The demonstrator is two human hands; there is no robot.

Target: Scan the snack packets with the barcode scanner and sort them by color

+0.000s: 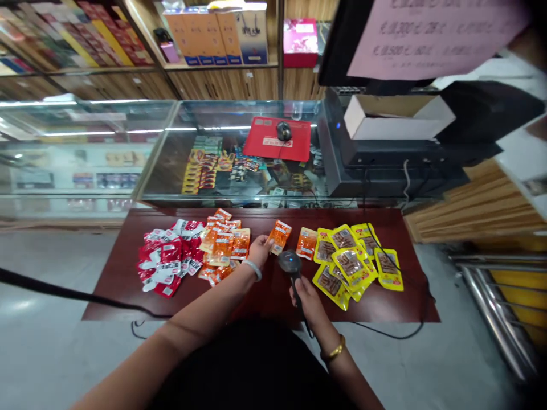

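My left hand (pixel 259 249) pinches the lower edge of an orange snack packet (pixel 280 236) that lies on the dark red table (pixel 384 307). My right hand (pixel 308 300) is wrapped round the handle of a black barcode scanner (pixel 290 265), whose head points at that packet. A second orange packet (pixel 306 242) lies just to the right of the scanner head. Left of my left hand is a pile of orange packets (pixel 222 247), and further left a pile of red and white packets (pixel 168 259). Several yellow packets (pixel 352 262) are spread to the right of the scanner.
A black cable (pixel 64 291) crosses the floor at the left, and the scanner's cord (pixel 401 333) loops off the table's right end. Behind the table stands a glass counter (pixel 171 154) with a red mouse pad and mouse (pixel 284 132), a black till (pixel 384 165) and a white box (pixel 397 117).
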